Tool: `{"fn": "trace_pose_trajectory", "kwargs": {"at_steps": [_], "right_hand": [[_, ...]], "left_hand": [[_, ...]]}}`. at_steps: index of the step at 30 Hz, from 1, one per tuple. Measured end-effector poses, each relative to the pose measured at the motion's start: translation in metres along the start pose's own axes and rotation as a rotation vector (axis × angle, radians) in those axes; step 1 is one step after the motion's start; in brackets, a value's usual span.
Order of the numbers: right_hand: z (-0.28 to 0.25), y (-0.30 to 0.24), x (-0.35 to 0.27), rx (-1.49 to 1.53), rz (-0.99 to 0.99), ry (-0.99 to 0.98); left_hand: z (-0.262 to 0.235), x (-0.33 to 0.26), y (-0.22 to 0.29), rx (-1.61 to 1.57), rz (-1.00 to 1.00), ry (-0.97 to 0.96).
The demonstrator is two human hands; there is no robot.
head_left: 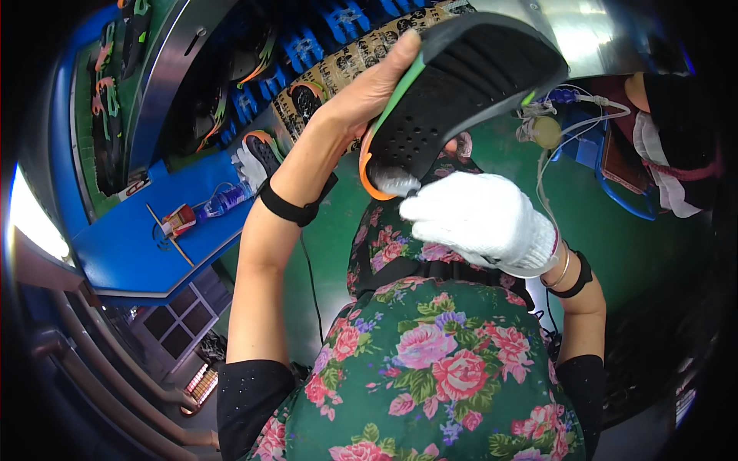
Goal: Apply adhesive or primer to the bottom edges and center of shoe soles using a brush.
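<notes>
My left hand (367, 94) grips the rim of a black shoe sole (473, 88), thumb up along its green edge. The sole is tilted with its inner side toward me; small holes dot its middle, and an orange edge curves round the lower end. My right hand (480, 219), in a white knit glove, has its fingers closed on a small brush. The brush's pale bristles (396, 183) reach the inside of the orange-edged end. Most of the brush handle is hidden by the glove.
At left a blue table (127, 246) bears a plastic bottle (223, 201), a red box (181, 220) with a thin stick, and another sole (264, 150). A taped bar (361, 58) and blue racks (346, 19) lie ahead. White tubing (542, 173) hangs right, near another person (661, 161).
</notes>
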State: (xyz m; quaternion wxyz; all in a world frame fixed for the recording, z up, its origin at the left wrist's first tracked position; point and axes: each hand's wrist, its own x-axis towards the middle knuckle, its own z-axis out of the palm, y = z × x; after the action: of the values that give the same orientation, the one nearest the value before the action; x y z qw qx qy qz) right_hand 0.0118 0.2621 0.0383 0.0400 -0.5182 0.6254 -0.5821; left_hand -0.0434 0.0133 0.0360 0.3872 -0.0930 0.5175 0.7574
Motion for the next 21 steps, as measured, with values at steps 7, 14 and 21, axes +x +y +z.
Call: {"fn": "trace_pose_trajectory", "kwargs": {"at_steps": [7,14,21], "right_hand": [[-0.004,0.003,0.005,-0.044,0.0,0.042],[-0.017,0.011,0.009,0.424,0.153,-0.007],[-0.042,0.011,0.01,0.315,0.529,0.503]], "left_hand": [[0.003,0.003,-0.004,0.019,-0.139,0.148],[-0.005,0.004,-0.008,-0.021,-0.243,0.085],[-0.013,0.014,-0.059,-0.934,0.005,-0.172]]}}
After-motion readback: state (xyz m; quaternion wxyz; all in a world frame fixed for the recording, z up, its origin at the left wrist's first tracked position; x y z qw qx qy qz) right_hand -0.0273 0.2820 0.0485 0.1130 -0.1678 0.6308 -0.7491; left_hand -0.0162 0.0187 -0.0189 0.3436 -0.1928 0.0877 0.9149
